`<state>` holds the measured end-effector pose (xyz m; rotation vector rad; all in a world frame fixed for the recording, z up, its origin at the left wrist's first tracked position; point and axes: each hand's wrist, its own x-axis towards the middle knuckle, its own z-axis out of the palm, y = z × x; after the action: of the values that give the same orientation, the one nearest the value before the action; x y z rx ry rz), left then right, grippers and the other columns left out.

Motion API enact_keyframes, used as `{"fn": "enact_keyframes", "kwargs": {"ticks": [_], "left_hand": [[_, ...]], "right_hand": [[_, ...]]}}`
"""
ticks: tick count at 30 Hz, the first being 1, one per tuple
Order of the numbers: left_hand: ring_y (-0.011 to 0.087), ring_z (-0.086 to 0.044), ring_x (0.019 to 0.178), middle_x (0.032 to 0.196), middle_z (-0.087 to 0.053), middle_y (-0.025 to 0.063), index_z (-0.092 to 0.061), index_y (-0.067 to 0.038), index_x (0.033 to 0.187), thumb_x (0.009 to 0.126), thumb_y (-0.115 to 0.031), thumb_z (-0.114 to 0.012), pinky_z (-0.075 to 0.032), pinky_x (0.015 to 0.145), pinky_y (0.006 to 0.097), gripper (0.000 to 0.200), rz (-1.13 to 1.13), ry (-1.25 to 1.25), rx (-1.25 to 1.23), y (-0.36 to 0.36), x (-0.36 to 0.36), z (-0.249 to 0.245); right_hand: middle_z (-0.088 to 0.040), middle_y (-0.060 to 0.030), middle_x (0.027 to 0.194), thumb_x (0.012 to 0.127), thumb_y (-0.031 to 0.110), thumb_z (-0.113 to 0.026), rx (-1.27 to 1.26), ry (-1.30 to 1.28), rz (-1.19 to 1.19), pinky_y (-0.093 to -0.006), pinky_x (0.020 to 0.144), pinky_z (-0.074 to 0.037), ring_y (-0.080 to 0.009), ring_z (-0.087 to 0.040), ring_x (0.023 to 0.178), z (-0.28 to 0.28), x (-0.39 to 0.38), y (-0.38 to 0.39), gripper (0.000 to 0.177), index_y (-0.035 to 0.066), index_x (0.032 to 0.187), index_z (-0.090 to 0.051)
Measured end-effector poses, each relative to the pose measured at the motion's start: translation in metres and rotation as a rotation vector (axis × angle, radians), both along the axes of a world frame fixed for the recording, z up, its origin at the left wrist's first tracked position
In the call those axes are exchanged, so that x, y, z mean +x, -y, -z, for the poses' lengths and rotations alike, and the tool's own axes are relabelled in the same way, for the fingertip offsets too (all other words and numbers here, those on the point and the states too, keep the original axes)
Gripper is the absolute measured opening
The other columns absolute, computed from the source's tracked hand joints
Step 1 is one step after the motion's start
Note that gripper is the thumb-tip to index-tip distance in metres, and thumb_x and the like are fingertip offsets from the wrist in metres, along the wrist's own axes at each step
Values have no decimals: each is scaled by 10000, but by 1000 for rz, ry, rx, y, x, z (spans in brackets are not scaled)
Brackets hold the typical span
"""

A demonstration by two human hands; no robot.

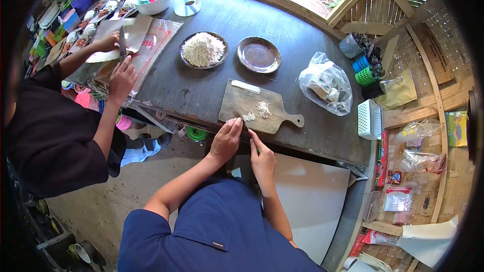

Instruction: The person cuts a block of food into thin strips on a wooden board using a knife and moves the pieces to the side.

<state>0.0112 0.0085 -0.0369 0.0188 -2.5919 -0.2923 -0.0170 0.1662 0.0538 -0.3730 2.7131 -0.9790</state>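
Note:
A wooden cutting board (272, 102) with a handle lies near the table's front edge. My right hand (263, 166) grips a knife (258, 148) with a green handle, its blade pointing at the board beside my left fingers. My left hand (227, 138) rests on the board's near left edge with its fingers pressed together; what lies under them is hidden. Thin white strips (263, 110) are heaped on the board, and a few short cut pieces (249, 116) lie right by my fingertips. A pale flat block (245, 86) sits at the board's far edge.
Beyond the board stand a bowl heaped with white shreds (203, 49) and a dark round plate (258, 55). A clear plastic bag (326, 83) lies to the right, near a white basket (369, 119). At left, a co-worker (65, 126) holds a knife over a white board.

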Motion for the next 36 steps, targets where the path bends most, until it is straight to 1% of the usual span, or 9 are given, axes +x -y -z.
{"fn": "enact_keyframes", "kwargs": {"ticks": [7, 9, 12, 17, 20, 22, 32, 34, 36], "left_hand": [[305, -566, 1401, 1459, -596, 173, -615, 88, 1423, 941, -108, -621, -444, 1235, 404, 520, 6, -3, 13, -2, 0, 5], [334, -559, 1403, 1462, -595, 200, -605, 110, 1422, 879, -78, -662, -436, 1241, 424, 577, 8, -6, 44, -2, -2, 4], [304, -570, 1392, 1455, -599, 176, -623, 88, 1411, 935, -107, -629, -445, 1235, 404, 514, -7, -5, 25, -1, 0, 0], [305, -575, 1382, 1445, -605, 176, -628, 89, 1405, 934, -111, -630, -448, 1231, 405, 512, -5, 2, 42, -3, 1, -2], [306, -576, 1381, 1441, -609, 176, -630, 90, 1404, 934, -111, -627, -451, 1228, 405, 511, 1, -29, 26, 0, -1, 2], [307, -576, 1381, 1440, -611, 176, -631, 90, 1404, 935, -110, -625, -453, 1226, 404, 510, 3, -58, 12, 1, 0, 3], [311, -584, 1376, 1435, -615, 180, -641, 96, 1390, 924, -103, -632, -465, 1216, 401, 507, -2, -17, 33, 2, 0, -2], [312, -588, 1371, 1433, -616, 179, -643, 96, 1387, 923, -101, -631, -468, 1213, 400, 504, 2, -4, 37, -1, -1, -2], [344, -600, 1358, 1427, -625, 203, -626, 111, 1392, 899, -51, -649, -483, 1197, 424, 519, 19, -33, 113, -1, -1, 0]], "right_hand": [[-785, -166, 1166, 1116, 404, -589, 0, 24, 8, -494, 875, -604, -388, -768, 1036, 5, -6, 5, 362, 405, 1465, -684], [-785, -167, 1160, 1116, 400, -590, -8, -18, -6, -493, 865, -605, -390, -767, 1028, 8, -5, 2, 364, 401, 1468, -683], [-783, -171, 1153, 1115, 393, -592, -11, -47, -22, -491, 848, -607, -395, -766, 1017, 7, -1, -1, 365, 396, 1469, -682], [-781, -173, 1151, 1116, 389, -592, -4, -74, -14, -494, 837, -606, -397, -764, 1009, 10, -4, 3, 364, 401, 1468, -682], [-779, -173, 1164, 1117, 394, -589, 17, -8, -5, -498, 837, -605, -399, -762, 1017, 3, -6, 6, 362, 403, 1467, -682], [-777, -177, 1171, 1118, 395, -589, -20, -44, -19, -494, 839, -605, -406, -759, 1024, 6, -1, 0, 360, 380, 1463, -691], [-783, -165, 1158, 1119, 406, -583, -60, -86, -31, -486, 844, -607, -394, -765, 1020, 8, -1, 1, 357, 378, 1457, -696], [-785, -162, 1145, 1117, 400, -587, 25, 21, 7, -482, 836, -607, -390, -767, 1002, 0, 0, 1, 357, 372, 1455, -700], [-787, -158, 1130, 1117, 402, -586, 5, -42, -2, -485, 833, -606, -386, -768, 993, 11, -4, 4, 357, 379, 1456, -698]]}}
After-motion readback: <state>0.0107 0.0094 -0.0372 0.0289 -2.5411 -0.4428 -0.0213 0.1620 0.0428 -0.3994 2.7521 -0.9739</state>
